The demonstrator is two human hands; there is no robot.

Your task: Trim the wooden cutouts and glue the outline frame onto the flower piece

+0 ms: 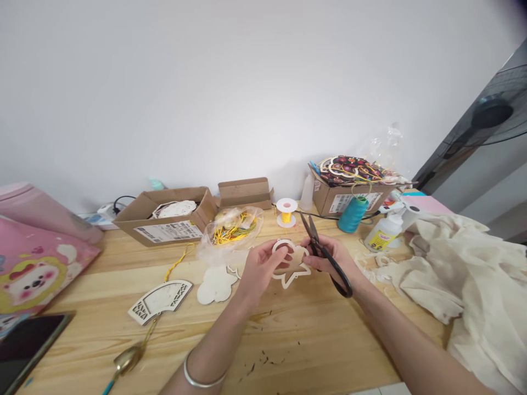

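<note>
At my far left on the table [313, 340], a fan piece [160, 300] and a cloud piece [216, 284] lie flat, near my left wrist but apart from it. Behind them sit an open box [168, 216] and a bag of yellow cord [233, 227].

My left hand [257, 269] is raised off the wood. Its fingertips pinch the left rim of the cutout [293, 272], I think so that its face stays open to me and its right edge is bare. The cutout hangs between my hands, above the table's middle. Its long axis runs away from me: ring end up and far, pointed end down and towards me.

My right hand [343, 258] is clenched round the scissors [315, 238], just beside the cutout's right edge. Whether the hand or the steel touches it I cannot tell. The scissors slant, tips up and away, loop low at my wrist, so the blades seem to stay clear of my other fingers.

Farther right stand a teal spool [353, 214] and a glue bottle [382, 233], then a heaped cloth [465, 274].
</note>
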